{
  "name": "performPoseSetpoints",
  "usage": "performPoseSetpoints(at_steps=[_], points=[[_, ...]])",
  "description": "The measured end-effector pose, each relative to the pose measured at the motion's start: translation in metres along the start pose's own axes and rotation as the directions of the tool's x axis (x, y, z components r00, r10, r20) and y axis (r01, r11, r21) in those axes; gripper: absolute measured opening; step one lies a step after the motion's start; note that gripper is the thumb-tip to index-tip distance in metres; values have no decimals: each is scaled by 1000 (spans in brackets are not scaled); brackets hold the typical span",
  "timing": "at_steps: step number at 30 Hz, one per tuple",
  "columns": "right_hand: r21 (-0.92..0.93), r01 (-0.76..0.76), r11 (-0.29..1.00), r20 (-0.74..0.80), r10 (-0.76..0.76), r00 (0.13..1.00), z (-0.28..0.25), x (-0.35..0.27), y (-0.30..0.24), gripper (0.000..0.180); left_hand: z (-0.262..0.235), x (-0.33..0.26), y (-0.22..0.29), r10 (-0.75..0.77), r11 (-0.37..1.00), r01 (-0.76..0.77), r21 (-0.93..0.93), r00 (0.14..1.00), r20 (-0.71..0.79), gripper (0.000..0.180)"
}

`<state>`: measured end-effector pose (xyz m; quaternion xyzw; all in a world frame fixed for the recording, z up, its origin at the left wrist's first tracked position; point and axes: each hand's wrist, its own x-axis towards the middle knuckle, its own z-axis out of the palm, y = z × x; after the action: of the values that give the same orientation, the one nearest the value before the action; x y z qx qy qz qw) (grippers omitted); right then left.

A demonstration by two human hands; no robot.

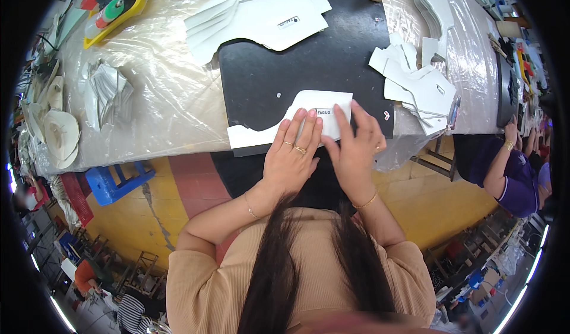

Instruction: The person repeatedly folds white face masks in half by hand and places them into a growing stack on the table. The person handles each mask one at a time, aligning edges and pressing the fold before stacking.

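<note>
A white cut piece of sheet material (304,99), with a curved notch on its left side, lies flat near the front edge of a black mat (255,85). On its right half is a small rectangular label (323,112) with dark print. My left hand (292,150) rests on the piece, its fingers stretched out over the label's left end. At the label's right, my right hand (357,147) has its thumb and index finger apart, their tips on the piece. The other right fingers curl loosely near the piece's right edge.
Overlapping white pieces (255,19) lie beyond, at the mat's far edge. More labelled pieces (418,88) are piled at the right. A bundle of pale pieces (107,91) and a yellow tray (122,18) are at left. A blue stool (119,184) stands below; a co-worker's arm (499,165) is at right.
</note>
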<state>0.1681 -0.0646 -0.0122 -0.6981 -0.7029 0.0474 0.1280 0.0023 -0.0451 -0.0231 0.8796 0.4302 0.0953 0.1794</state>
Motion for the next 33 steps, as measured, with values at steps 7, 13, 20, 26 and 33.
performPoseSetpoints(at_steps=[7,13,20,26,33], points=[[-87,219,972,198,-198,960,-1,-16,18,82,-9,-9,-8,-6,998,4,55,999,37,95],[-169,127,977,241,-84,967,-13,-13,37,84,-36,-19,-20,-69,996,64,55,993,95,93],[42,-69,997,76,66,995,5,17,-2,82,-53,-6,-45,-144,948,98,-303,980,-136,75],[197,-14,980,46,5,999,1,36,-19,73,-59,55,-92,-245,961,165,-223,881,-406,74],[699,-34,714,52,-4,999,-22,47,-21,41,-88,151,-157,-177,969,233,78,883,-435,104]])
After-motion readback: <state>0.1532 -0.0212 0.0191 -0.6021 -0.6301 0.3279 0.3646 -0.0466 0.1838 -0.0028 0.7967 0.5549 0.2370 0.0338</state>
